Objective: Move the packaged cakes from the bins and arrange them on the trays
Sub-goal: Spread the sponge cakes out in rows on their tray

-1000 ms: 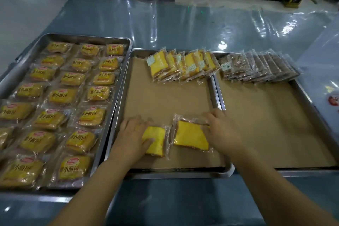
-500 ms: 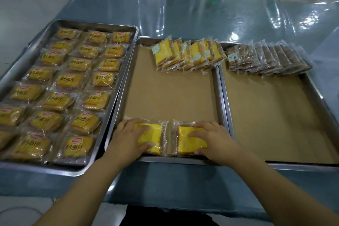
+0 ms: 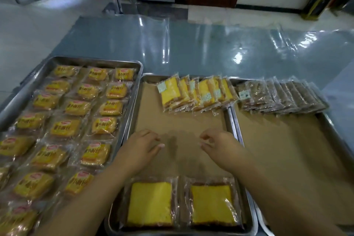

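Two packaged yellow cakes lie flat side by side at the near edge of the middle tray (image 3: 230,119): the left cake (image 3: 150,204) and the right cake (image 3: 213,205). My left hand (image 3: 140,147) and my right hand (image 3: 220,144) hover over the brown paper beyond them, fingers loosely curled and apart, holding nothing. A leaning row of yellow cakes (image 3: 195,94) stands at the tray's far end. The right tray (image 3: 329,126) holds a row of brown packaged cakes (image 3: 279,97) at its far end.
The left tray (image 3: 134,63) is filled with several rows of yellow wrapped buns (image 3: 65,128). The trays sit on a table under shiny plastic sheeting (image 3: 191,44). Doors and a tiled floor lie beyond.
Both hands let go of the two yellow cakes at the tray's near edge and moved away from me over the paper. The camera view shifted, so the cakes look closer.
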The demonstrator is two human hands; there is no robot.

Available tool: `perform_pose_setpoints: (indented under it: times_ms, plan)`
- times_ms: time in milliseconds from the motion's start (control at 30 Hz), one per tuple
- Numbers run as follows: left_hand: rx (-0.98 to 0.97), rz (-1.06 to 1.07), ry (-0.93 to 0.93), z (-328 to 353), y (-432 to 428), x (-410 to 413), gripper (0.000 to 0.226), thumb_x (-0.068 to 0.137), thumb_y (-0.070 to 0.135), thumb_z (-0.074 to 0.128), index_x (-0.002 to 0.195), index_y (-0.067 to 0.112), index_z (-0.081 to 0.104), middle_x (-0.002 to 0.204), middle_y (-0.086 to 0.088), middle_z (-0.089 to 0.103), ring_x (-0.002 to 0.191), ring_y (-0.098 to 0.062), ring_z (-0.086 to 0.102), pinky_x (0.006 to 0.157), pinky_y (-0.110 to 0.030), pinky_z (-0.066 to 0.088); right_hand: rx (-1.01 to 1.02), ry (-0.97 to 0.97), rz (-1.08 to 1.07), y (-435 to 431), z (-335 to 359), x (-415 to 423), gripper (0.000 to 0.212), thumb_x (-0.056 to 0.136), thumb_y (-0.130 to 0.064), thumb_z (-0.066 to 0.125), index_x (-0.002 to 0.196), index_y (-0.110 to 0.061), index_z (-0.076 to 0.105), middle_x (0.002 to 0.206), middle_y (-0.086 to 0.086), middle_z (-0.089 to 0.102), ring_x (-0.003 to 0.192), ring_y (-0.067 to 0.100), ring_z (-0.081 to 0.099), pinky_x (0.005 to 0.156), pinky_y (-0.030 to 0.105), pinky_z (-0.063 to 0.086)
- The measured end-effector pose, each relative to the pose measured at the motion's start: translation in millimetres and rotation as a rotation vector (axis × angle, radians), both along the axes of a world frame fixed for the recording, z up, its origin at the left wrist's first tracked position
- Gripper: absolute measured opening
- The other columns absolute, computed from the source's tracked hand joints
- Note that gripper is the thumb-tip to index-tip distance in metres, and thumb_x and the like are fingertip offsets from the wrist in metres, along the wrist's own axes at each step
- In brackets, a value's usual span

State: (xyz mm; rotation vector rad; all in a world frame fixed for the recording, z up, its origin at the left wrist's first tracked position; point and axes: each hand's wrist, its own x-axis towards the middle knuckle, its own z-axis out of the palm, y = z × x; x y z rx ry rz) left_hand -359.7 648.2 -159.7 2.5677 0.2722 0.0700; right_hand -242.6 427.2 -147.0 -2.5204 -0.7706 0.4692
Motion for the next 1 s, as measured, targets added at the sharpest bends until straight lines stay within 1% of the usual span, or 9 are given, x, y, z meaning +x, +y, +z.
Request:
perform_pose_setpoints:
  times_ms: [133, 233, 367, 467, 567, 700, 767, 900, 1000]
  plan:
    - [-0.03, 0.001, -0.032, 5, 28, 69, 0.028, 0.09, 0.029, 0.059, 0.113, 0.013, 0.061, 0.111, -0.003, 0.06, 0.103, -0.018, 0.054, 0.078, -0.019, 0.035, 0.029, -0.06, -0.118, 47, 3, 47, 0.035, 0.088, -0.033, 0.058, 0.121, -0.02, 0.056, 0.112, -0.002, 0.061, 0.099, 0.018, 0.058, 0.08, 0.034, 0.049]
    - [-0.087, 0.036, -0.035, 4, 52, 122, 0.038, 0.089, 0.026, 0.06, 0.124, 0.015, 0.053, 0.123, -0.005, 0.055, 0.113, -0.022, 0.05, 0.091, -0.028, 0.04, 0.008, -0.114, -0.18, 80, 3, 80, 0.042, 0.09, -0.034, 0.056, 0.128, -0.017, 0.049, 0.121, 0.003, 0.055, 0.104, 0.023, 0.056, 0.077, 0.031, 0.045]
    - [-0.072, 0.082, 0.029, -6, 77, 181, 0.053, 0.087, 0.033, 0.062, 0.134, 0.018, 0.044, 0.135, -0.005, 0.049, 0.126, -0.026, 0.042, 0.104, -0.042, 0.036, -0.136, -0.084, -0.217, 106, -6, 111, 0.042, 0.093, -0.037, 0.05, 0.127, -0.013, 0.046, 0.128, 0.007, 0.048, 0.109, 0.027, 0.052, 0.082, 0.035, 0.044]
    - [-0.116, 0.088, 0.126, -17, 85, 206, 0.065, 0.084, 0.036, 0.065, 0.14, 0.021, 0.036, 0.144, -0.004, 0.039, 0.132, -0.03, 0.031, 0.11, -0.044, 0.029, -0.211, -0.032, -0.217, 112, -16, 121, 0.04, 0.092, -0.042, 0.051, 0.12, -0.014, 0.049, 0.125, 0.006, 0.045, 0.102, 0.026, 0.054, 0.077, 0.034, 0.045]
    - [-0.065, 0.046, 0.194, -23, 88, 218, 0.073, 0.079, 0.037, 0.07, 0.141, 0.021, 0.034, 0.145, -0.004, 0.035, 0.131, -0.031, 0.03, 0.107, -0.042, 0.027, -0.17, -0.009, -0.262, 110, -22, 124, 0.038, 0.089, -0.041, 0.059, 0.119, -0.018, 0.053, 0.122, 0.003, 0.047, 0.097, 0.022, 0.056, 0.075, 0.032, 0.046]
    - [-0.029, 0.004, 0.346, -18, 94, 219, 0.075, 0.069, 0.04, 0.077, 0.134, 0.022, 0.043, 0.134, -0.005, 0.047, 0.122, -0.031, 0.041, 0.101, -0.043, 0.037, -0.074, 0.029, -0.299, 106, -26, 124, 0.025, 0.085, -0.029, 0.066, 0.108, -0.02, 0.058, 0.11, 0.001, 0.056, 0.088, 0.019, 0.056, 0.068, 0.027, 0.044]
    - [-0.151, -0.003, 0.356, -16, 96, 208, 0.064, 0.066, 0.035, 0.081, 0.122, 0.022, 0.053, 0.122, -0.001, 0.056, 0.112, -0.024, 0.051, 0.094, -0.039, 0.044, 0.005, 0.072, -0.313, 102, -26, 122, 0.019, 0.083, -0.021, 0.069, 0.1, -0.021, 0.06, 0.1, -0.001, 0.061, 0.081, 0.014, 0.057, 0.06, 0.023, 0.042]
    - [-0.344, 0.079, 0.236, -10, 93, 168, 0.056, 0.059, 0.028, 0.086, 0.107, 0.025, 0.057, 0.103, 0.006, 0.064, 0.094, -0.013, 0.06, 0.078, -0.031, 0.05, 0.243, 0.207, -0.4, 90, -23, 116, 0.022, 0.081, -0.011, 0.07, 0.076, -0.025, 0.054, 0.08, -0.007, 0.06, 0.074, 0.009, 0.058, 0.053, 0.018, 0.038]
    - [-0.371, 0.201, 0.11, -8, 88, 130, 0.049, 0.056, 0.037, 0.086, 0.091, 0.03, 0.053, 0.087, 0.008, 0.064, 0.079, -0.009, 0.061, 0.064, -0.031, 0.049, 0.381, 0.218, -0.485, 78, -22, 108, 0.024, 0.083, -0.008, 0.066, 0.076, -0.027, 0.053, 0.083, -0.001, 0.064, 0.078, 0.015, 0.061, 0.058, 0.023, 0.041]
